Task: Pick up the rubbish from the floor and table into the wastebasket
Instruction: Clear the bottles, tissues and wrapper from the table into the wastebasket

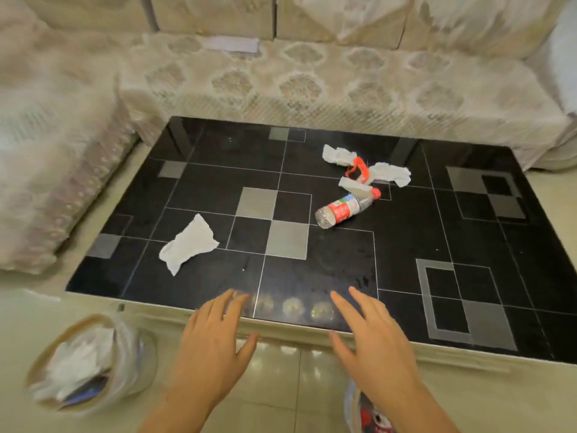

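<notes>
Hands: my left hand (215,342) and right hand (374,339) hover over the near edge of the glossy black glass table with grey squares (406,245); fingers spread apart on both, nothing held.
Far left, floor: round tan wastebasket with clear liner (90,364), blurred, already has white paper inside, so I judge some rubbish is binned.
Left on table: crumpled white tissue (187,245), beyond my left fingertips, apart, not touched.
Centre-right on table: empty clear plastic bottle with red label and red cap (346,209) lying on its side, well past my right fingers.
Behind bottle: torn white paper scraps with an orange strip (365,168), farthest off.
Bottom right, floor: printed plastic wrapper (368,410), half hidden by my right wrist.
Left to do: all table items, I think the wrapper too.
</notes>
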